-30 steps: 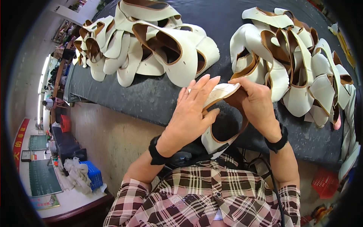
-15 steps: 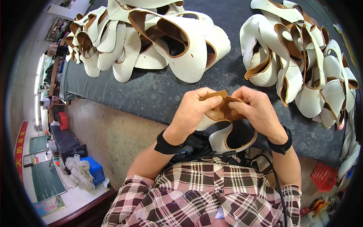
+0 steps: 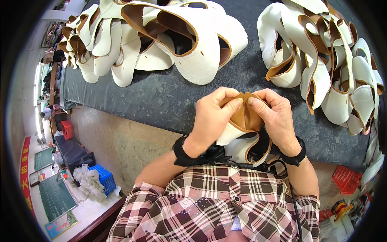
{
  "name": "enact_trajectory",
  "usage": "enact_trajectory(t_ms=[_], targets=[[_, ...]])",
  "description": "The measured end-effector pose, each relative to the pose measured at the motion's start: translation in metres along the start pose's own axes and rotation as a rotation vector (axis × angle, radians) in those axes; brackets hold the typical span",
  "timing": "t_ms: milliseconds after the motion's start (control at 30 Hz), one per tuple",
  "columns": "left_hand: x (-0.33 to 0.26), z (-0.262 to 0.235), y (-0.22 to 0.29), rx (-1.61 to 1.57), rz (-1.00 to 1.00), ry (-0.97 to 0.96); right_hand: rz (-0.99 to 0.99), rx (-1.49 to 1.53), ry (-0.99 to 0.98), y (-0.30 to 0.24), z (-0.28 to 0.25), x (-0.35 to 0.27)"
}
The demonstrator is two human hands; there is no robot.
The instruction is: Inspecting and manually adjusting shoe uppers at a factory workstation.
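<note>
A shoe upper (image 3: 242,148), white outside with a brown lining, is held between my hands at the table's near edge. My left hand (image 3: 213,117) pinches one side of the brown lining between thumb and fingers. On the other side of a seam or fold, my right hand (image 3: 276,117) grips the lining the same way, thumb on top. The two thumbs lie close to each other near the lining's upper edge. Below my hands, the white part of the upper hangs in a curve with its opening showing dark.
A heap of white shoe uppers (image 3: 201,56) covers the table's far left, and a second heap of uppers (image 3: 338,92) lies at the right. They rest on a dark table (image 3: 133,101). A blue crate (image 3: 102,179) and red baskets (image 3: 346,179) stand lower down. A black cable (image 3: 296,209) hangs along my front.
My hands have drawn closer together, and the brown lining has gone from spread out to folded up between my thumbs. The view has shifted slightly.
</note>
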State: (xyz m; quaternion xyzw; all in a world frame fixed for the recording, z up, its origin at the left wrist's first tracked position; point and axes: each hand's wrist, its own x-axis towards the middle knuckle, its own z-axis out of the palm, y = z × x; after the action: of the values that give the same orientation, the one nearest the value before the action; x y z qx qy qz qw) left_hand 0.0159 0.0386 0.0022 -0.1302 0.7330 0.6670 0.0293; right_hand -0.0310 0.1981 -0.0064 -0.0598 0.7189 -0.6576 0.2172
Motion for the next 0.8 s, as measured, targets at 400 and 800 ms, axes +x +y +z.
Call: enact_trajectory(t_ms=[400, 800], targets=[[0.004, 0.003, -0.012, 0.473, 0.458, 0.038, -0.003, -0.024, -0.029, 0.016, -0.009, 0.001], [-0.002, 0.009, -0.001, 0.471, 0.304, -0.036, -0.044, -0.087, -0.179, 0.012, -0.019, 0.002]])
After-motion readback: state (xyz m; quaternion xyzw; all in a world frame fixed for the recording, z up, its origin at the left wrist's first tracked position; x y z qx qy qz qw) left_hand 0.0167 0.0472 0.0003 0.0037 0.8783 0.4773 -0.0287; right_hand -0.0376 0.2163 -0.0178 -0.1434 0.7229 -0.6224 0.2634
